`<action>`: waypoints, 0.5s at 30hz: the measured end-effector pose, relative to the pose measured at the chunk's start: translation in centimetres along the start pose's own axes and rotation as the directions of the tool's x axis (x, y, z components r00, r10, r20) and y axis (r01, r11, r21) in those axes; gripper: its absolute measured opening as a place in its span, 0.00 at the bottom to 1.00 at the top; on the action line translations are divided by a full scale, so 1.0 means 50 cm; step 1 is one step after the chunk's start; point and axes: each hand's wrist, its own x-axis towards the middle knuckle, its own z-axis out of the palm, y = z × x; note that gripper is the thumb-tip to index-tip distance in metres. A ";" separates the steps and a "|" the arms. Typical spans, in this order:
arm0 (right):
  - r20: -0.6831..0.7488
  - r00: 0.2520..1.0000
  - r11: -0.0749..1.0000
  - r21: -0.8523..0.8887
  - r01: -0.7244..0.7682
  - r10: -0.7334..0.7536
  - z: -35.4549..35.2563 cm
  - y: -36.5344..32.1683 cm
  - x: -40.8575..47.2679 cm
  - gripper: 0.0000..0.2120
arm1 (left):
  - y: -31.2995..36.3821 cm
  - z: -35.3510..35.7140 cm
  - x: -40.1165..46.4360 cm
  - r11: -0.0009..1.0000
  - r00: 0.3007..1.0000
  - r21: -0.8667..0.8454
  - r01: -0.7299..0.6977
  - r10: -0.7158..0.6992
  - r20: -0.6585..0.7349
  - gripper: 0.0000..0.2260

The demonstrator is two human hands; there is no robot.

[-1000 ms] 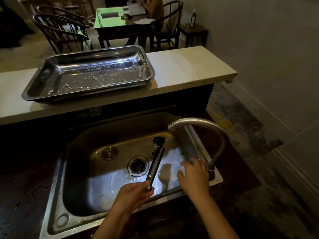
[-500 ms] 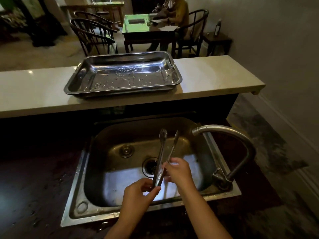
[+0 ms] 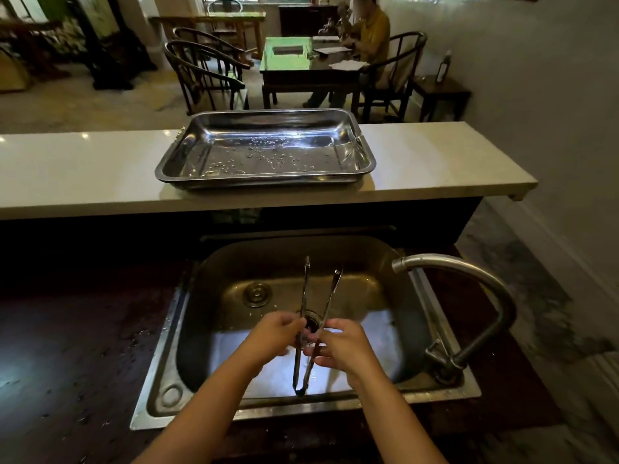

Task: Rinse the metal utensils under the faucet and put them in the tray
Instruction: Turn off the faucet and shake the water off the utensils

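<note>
A pair of metal tongs (image 3: 330, 296) is held over the steel sink (image 3: 378, 262), arms spread in a V with the tips pointing away from me and the hinge near the sink's front edge. My left hand (image 3: 274, 333) grips the left arm of the tongs. My right hand (image 3: 345, 346) grips the right arm. The curved faucet (image 3: 469, 272) stands at the sink's right side, its spout to the right of the tongs; no water stream shows. A wet steel tray (image 3: 268, 182) sits empty on the pale counter behind the sink.
The pale counter (image 3: 435, 162) runs across behind the sink, raised above it. Dark wet worktop (image 3: 77, 346) lies left of the sink. A drain (image 3: 311, 321) and a plug fitting (image 3: 257, 293) sit in the basin. Beyond, a person sits at a table with chairs.
My right hand left the faucet handle and took hold of the tongs' right arm. The tongs went from closed in my left hand to spread apart between both hands.
</note>
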 end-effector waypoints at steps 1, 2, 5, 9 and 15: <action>0.011 1.000 1.000 -0.016 0.011 -0.010 0.000 -0.001 -0.001 0.07 | 0.001 -0.003 0.002 1.000 1.000 -0.027 0.000 0.000 0.012 0.08; 0.021 1.000 0.999 -0.028 0.021 -0.020 0.000 -0.004 0.000 0.08 | 0.001 -0.006 0.003 0.999 1.000 -0.048 -0.004 0.005 0.011 0.08; 0.032 0.998 0.997 -0.054 0.057 -0.055 -0.003 -0.022 0.001 0.08 | 0.004 -0.019 0.001 0.985 0.999 -0.171 -0.038 0.036 -0.016 0.06; 0.025 0.988 0.978 -0.136 0.157 -0.155 0.002 -0.056 0.009 0.07 | 0.010 -0.046 0.001 0.946 0.995 -0.312 -0.093 0.075 -0.071 0.10; -0.042 0.969 0.959 -0.164 0.233 -0.242 0.036 -0.091 0.025 0.14 | 0.021 -0.086 0.003 0.921 0.979 -0.336 -0.195 0.161 -0.127 0.12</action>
